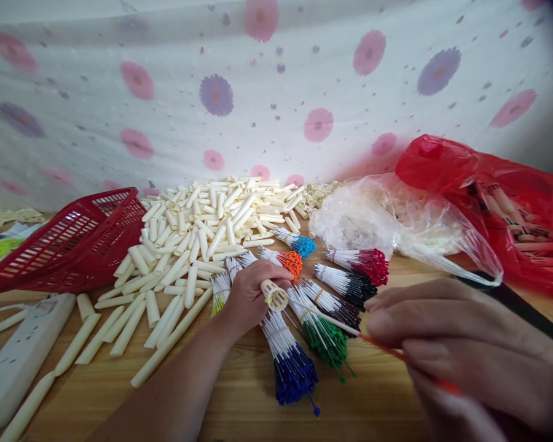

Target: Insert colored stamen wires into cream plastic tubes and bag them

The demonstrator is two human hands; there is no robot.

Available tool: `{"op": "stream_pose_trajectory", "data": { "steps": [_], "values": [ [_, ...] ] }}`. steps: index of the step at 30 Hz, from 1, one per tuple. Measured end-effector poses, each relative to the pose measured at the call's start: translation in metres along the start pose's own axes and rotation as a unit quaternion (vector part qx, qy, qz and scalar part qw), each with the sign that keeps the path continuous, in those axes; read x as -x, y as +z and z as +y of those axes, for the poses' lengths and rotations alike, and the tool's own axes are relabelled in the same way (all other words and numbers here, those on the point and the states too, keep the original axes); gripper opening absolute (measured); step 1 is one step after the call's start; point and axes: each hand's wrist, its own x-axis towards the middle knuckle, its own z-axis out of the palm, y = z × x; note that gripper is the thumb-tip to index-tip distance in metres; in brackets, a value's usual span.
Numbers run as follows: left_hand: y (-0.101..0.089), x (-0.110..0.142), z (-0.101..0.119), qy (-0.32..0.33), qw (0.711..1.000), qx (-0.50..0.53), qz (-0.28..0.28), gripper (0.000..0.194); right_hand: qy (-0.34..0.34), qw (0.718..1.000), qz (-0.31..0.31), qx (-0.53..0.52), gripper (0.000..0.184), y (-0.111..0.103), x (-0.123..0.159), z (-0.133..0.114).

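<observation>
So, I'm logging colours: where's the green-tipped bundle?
In the head view, the green-tipped bundle lies right of centre, beside the dark-blue-tipped bundle, to the lower right of the left hand.

The site is a small, home-style assembly workshop, indicated by the floral sheet behind a wooden counter carrying heaped tubes, stick bundles sorted by tip colour, a basket, plastic bags and a power strip.

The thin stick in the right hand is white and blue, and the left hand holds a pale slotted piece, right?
Not quite: the thin stick in the right hand is white and orange-red, not blue, as the head view shows. The left hand does hold a pale slotted piece.
</observation>
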Motion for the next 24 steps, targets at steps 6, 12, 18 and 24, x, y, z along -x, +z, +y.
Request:
{"op": "stream_pose_trajectory", "data": {
  "steps": [6,12,18,24],
  "values": [
    [0.000,-0.001,0.006,0.009,1.000,0.006,-0.005,0.012,-0.018,0.999,-0.026,0.013,0.019,0.022,-0.014,-0.010],
    [0.000,0.000,0.005,-0.002,1.000,0.012,-0.007,0.011,-0.040,0.998,-0.043,-0.021,0.023,0.040,-0.012,0.002],
    [-0.001,0.001,0.001,-0.032,0.998,-0.045,0.005,0.013,-0.045,0.999,-0.015,-0.004,0.023,0.046,-0.005,0.007],
    [-0.001,-0.002,0.001,0.033,0.998,-0.039,0.032,0.009,-0.051,0.998,-0.019,0.018,0.018,0.043,-0.001,0.006]
  ]
}}
